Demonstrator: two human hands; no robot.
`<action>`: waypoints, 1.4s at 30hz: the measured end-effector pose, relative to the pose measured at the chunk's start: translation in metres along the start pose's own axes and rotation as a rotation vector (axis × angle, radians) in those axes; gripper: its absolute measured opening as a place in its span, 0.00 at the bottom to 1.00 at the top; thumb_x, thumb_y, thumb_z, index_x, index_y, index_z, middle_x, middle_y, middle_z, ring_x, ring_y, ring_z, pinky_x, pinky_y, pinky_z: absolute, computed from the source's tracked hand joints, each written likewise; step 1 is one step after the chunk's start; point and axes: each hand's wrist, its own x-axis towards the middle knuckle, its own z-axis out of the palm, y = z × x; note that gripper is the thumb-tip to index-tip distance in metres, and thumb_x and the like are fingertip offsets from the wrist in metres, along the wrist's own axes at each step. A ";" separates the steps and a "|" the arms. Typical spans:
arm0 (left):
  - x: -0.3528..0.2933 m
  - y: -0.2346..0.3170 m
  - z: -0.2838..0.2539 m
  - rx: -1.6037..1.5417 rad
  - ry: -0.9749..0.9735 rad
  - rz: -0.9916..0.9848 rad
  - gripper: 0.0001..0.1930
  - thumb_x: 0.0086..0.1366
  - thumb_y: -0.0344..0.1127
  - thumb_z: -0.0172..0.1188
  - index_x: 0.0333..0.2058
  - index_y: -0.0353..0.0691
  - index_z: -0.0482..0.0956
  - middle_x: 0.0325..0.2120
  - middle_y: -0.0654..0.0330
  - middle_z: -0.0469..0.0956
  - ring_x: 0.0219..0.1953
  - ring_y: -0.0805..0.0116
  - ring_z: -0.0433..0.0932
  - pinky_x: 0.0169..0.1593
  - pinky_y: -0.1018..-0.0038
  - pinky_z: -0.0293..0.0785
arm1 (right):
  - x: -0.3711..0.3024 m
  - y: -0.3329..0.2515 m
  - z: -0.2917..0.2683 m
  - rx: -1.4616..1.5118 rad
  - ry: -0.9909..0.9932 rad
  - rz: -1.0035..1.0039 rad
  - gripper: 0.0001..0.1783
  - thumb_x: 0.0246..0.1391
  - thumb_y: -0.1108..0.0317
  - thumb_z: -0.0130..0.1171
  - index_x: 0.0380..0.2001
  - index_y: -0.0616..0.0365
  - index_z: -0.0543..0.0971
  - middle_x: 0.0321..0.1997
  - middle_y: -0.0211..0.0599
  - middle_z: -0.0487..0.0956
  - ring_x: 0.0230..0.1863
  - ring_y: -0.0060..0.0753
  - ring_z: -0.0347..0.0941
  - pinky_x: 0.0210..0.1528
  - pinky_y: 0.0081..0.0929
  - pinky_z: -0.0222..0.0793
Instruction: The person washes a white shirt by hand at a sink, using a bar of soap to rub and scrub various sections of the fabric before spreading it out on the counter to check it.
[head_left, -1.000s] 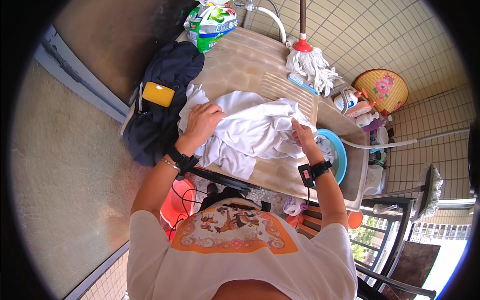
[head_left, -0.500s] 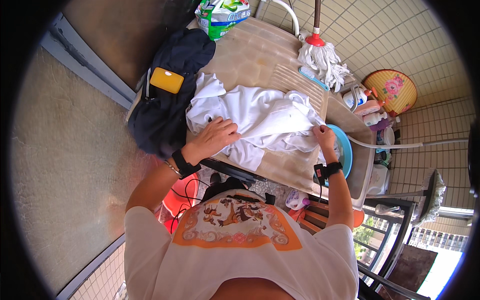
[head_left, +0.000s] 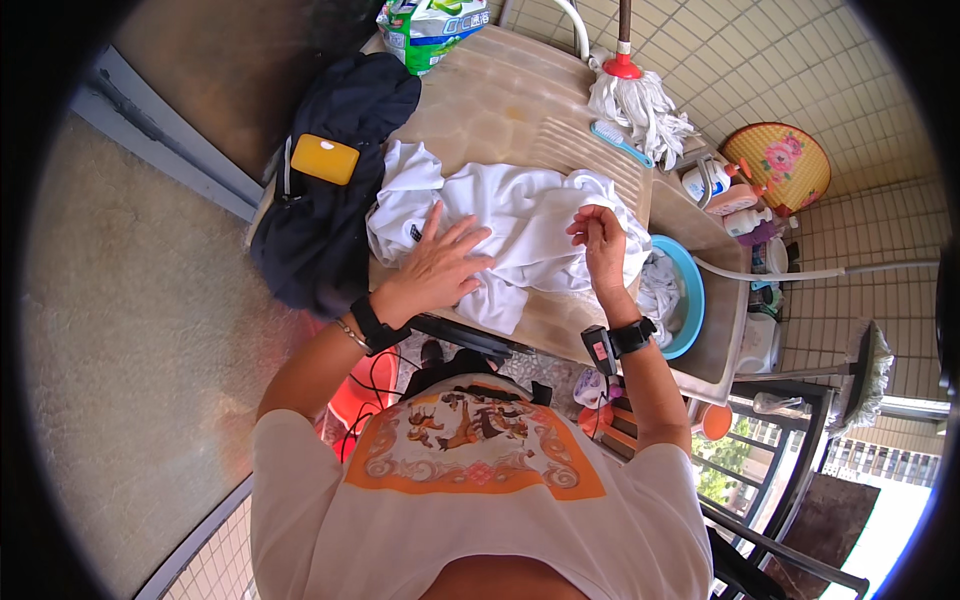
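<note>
A white garment (head_left: 525,210) lies crumpled across the beige washing slab, a small dark mark near its left part. My left hand (head_left: 440,265) rests on it with fingers spread flat. Over the garment's right part is my right hand (head_left: 600,245), its fingers loosely bent and apart, nothing seen between them. Just right of that hand, a light-blue basin (head_left: 690,325) holds wet whitish cloth (head_left: 660,290). Dark navy clothing (head_left: 325,235) is heaped at the slab's left side, a yellow case (head_left: 324,160) on top.
The slab (head_left: 480,100) has a ridged area beside a sink (head_left: 725,330). A blue brush (head_left: 622,145) and a white mop (head_left: 640,105) sit at the back. Pump bottles (head_left: 707,183) line the right edge. A green-white detergent bag (head_left: 430,35) stands far left; a red bucket (head_left: 362,392) is below.
My right hand has let go of the garment's right edge and moved left over the cloth. The fingers of my left hand have spread flat. The basin shows more fully.
</note>
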 end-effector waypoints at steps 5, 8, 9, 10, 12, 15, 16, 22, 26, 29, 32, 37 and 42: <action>-0.006 -0.005 0.016 0.022 -0.068 -0.090 0.19 0.61 0.44 0.69 0.52 0.59 0.87 0.73 0.42 0.58 0.77 0.37 0.50 0.77 0.40 0.35 | -0.012 0.015 0.082 -0.663 -0.285 -0.472 0.20 0.61 0.80 0.52 0.56 0.62 0.76 0.62 0.46 0.77 0.65 0.49 0.74 0.68 0.45 0.68; -0.010 -0.010 0.022 0.062 -0.119 -0.129 0.21 0.62 0.50 0.68 0.54 0.63 0.86 0.73 0.31 0.55 0.75 0.26 0.48 0.76 0.38 0.37 | -0.017 0.036 0.089 -0.926 -0.371 -0.531 0.29 0.66 0.68 0.52 0.70 0.53 0.68 0.76 0.40 0.67 0.78 0.43 0.59 0.80 0.50 0.45; -0.012 -0.011 0.025 0.048 -0.119 -0.147 0.22 0.63 0.51 0.67 0.56 0.64 0.85 0.73 0.31 0.54 0.75 0.26 0.48 0.76 0.38 0.36 | -0.016 0.036 0.085 -1.029 -0.363 -0.518 0.30 0.68 0.63 0.50 0.72 0.52 0.66 0.77 0.38 0.65 0.79 0.40 0.58 0.80 0.52 0.43; -0.014 -0.010 0.025 0.032 -0.122 -0.165 0.23 0.64 0.51 0.67 0.58 0.66 0.83 0.73 0.31 0.53 0.75 0.26 0.48 0.76 0.39 0.36 | -0.016 0.033 0.083 -1.129 -0.355 -0.500 0.31 0.69 0.59 0.49 0.74 0.51 0.64 0.79 0.36 0.63 0.79 0.38 0.57 0.80 0.55 0.42; -0.017 -0.012 0.027 0.057 -0.127 -0.148 0.25 0.66 0.52 0.65 0.62 0.69 0.80 0.74 0.31 0.51 0.76 0.27 0.47 0.76 0.39 0.37 | -0.015 0.031 0.078 -1.167 -0.369 -0.480 0.31 0.72 0.55 0.45 0.75 0.49 0.63 0.80 0.31 0.62 0.80 0.36 0.56 0.80 0.57 0.39; -0.019 -0.013 0.028 0.053 -0.087 -0.122 0.26 0.66 0.52 0.65 0.63 0.69 0.78 0.74 0.32 0.50 0.76 0.28 0.48 0.76 0.38 0.40 | -0.016 0.027 0.071 -1.206 -0.335 -0.464 0.31 0.73 0.54 0.44 0.75 0.47 0.63 0.80 0.30 0.61 0.80 0.36 0.55 0.80 0.57 0.40; -0.018 -0.013 0.028 0.049 -0.081 -0.118 0.26 0.66 0.52 0.65 0.63 0.70 0.78 0.74 0.33 0.51 0.76 0.29 0.48 0.75 0.38 0.41 | -0.015 0.027 0.066 -1.224 -0.327 -0.460 0.31 0.73 0.54 0.44 0.75 0.46 0.63 0.80 0.29 0.61 0.80 0.36 0.55 0.80 0.57 0.39; -0.022 -0.011 0.024 0.055 -0.104 -0.159 0.28 0.64 0.51 0.67 0.64 0.72 0.77 0.76 0.38 0.48 0.77 0.35 0.47 0.76 0.42 0.41 | -0.015 0.027 0.043 -1.291 -0.329 -0.459 0.31 0.74 0.53 0.43 0.76 0.45 0.61 0.81 0.29 0.60 0.81 0.37 0.53 0.81 0.58 0.37; -0.025 -0.014 0.025 0.033 -0.075 -0.141 0.28 0.64 0.50 0.67 0.64 0.72 0.78 0.76 0.38 0.49 0.76 0.34 0.48 0.76 0.42 0.42 | -0.011 0.023 0.033 -1.283 -0.369 -0.428 0.31 0.73 0.56 0.45 0.76 0.44 0.61 0.80 0.30 0.61 0.81 0.36 0.54 0.81 0.59 0.36; -0.024 -0.013 0.025 0.020 -0.071 -0.144 0.28 0.64 0.49 0.67 0.64 0.71 0.78 0.76 0.38 0.50 0.76 0.33 0.49 0.76 0.43 0.42 | -0.005 0.017 0.014 -0.884 -0.264 -0.411 0.23 0.63 0.76 0.50 0.60 0.55 0.78 0.67 0.38 0.78 0.69 0.42 0.72 0.74 0.43 0.59; -0.026 -0.013 0.027 0.010 -0.075 -0.169 0.28 0.63 0.47 0.68 0.64 0.70 0.78 0.76 0.38 0.50 0.76 0.33 0.49 0.77 0.43 0.41 | 0.016 0.001 -0.013 -0.306 -0.068 -0.198 0.23 0.55 0.89 0.45 0.45 0.63 0.86 0.55 0.43 0.86 0.59 0.41 0.81 0.65 0.25 0.70; -0.003 0.005 0.021 -0.014 -0.109 -0.193 0.28 0.62 0.48 0.70 0.62 0.67 0.80 0.75 0.38 0.51 0.77 0.34 0.48 0.78 0.43 0.37 | 0.050 0.043 -0.124 -0.799 0.099 -0.253 0.21 0.62 0.65 0.60 0.58 0.55 0.81 0.62 0.53 0.79 0.64 0.55 0.75 0.67 0.40 0.69; 0.011 0.027 0.024 0.038 -0.092 -0.154 0.29 0.63 0.54 0.69 0.62 0.61 0.80 0.75 0.40 0.52 0.79 0.38 0.44 0.78 0.43 0.33 | 0.029 0.056 -0.148 -1.121 -0.001 0.005 0.42 0.58 0.40 0.67 0.70 0.49 0.70 0.65 0.58 0.75 0.66 0.68 0.68 0.65 0.55 0.67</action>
